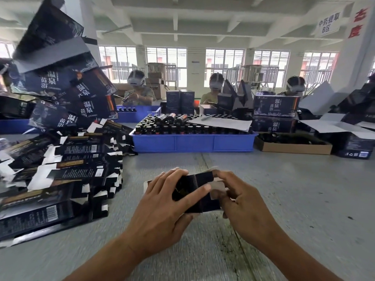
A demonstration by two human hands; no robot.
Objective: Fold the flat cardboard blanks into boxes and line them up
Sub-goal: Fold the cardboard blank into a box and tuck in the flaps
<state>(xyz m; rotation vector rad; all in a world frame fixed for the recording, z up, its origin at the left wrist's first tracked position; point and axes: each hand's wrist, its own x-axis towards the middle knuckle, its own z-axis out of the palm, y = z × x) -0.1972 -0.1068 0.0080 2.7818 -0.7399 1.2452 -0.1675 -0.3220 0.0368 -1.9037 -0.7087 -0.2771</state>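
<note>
A small dark cardboard box (203, 180) with pale end flaps sits between both hands, just above the grey table (294, 199) at its near middle. My left hand (162, 205) grips its left side, thumb laid across the top face. My right hand (241, 201) holds the right end, fingers curled at a white flap. A sprawling heap of flat dark blanks (67, 175) with white tabs lies to the left. Large dark printed cartons (60, 84) are stacked high behind that heap.
A blue tray (192, 141) full of dark bottles stands across the table's middle, a sheet of paper (223, 122) on it. A brown cardboard tray (292, 147) and more dark cartons (276, 106) lie at right. Three people work on the far side.
</note>
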